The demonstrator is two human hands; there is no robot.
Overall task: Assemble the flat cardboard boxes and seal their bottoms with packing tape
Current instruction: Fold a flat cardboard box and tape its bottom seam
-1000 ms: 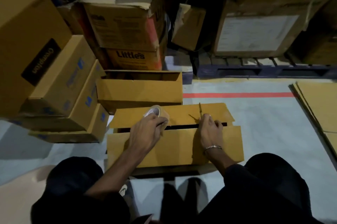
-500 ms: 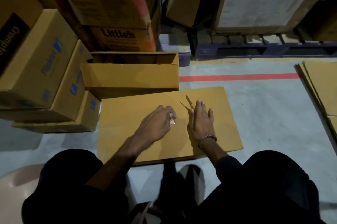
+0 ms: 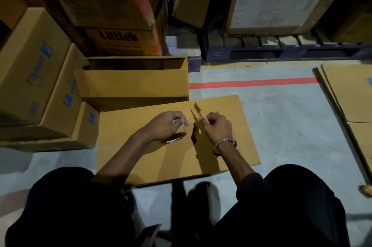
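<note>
Box (image 3: 221, 136) under hands; left grip (image 3: 169, 126) curls round tape roll (image 3: 177, 136), right grip (image 3: 216, 128) clutches cutter (image 3: 199, 113); "Little's" behind

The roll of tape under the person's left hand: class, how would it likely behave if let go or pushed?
The tape roll seems tilted on its edge on the box, so it would probably roll or flop flat once the left hand releases. It is a thin ring, likely light and stiff. Pushed flat, it should slide easily on smooth cardboard.
</note>
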